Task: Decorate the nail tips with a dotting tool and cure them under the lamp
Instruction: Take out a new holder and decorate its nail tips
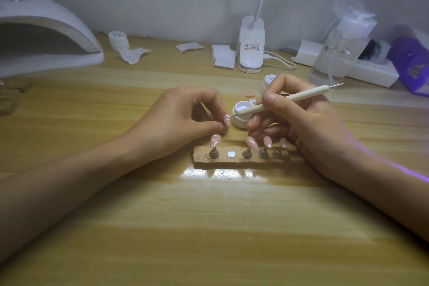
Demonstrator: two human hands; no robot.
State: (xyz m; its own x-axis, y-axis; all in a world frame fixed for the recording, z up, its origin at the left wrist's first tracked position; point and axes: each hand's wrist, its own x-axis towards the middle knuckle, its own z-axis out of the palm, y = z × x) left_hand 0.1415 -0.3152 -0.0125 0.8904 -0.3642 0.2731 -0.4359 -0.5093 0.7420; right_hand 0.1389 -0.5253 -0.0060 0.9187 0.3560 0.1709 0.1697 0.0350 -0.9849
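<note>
Pale wooden table, centre: left hand pinches a pink dotted nail tip above the wooden display stand, right hand grips the cream-handled dotting tool, ball end at the tip; advise braced wrists, light dabs, even spacing.

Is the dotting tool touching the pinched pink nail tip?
Touching: head view shows the dotting tool meeting, point first, the nail tip in the left hand.

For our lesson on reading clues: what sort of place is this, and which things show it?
Probably a nail-art desk, perhaps at home. A curing lamp sits back left, pink nail tips stand on a wooden holder, and the right hand holds a dotting tool by an open gel pot.
</note>
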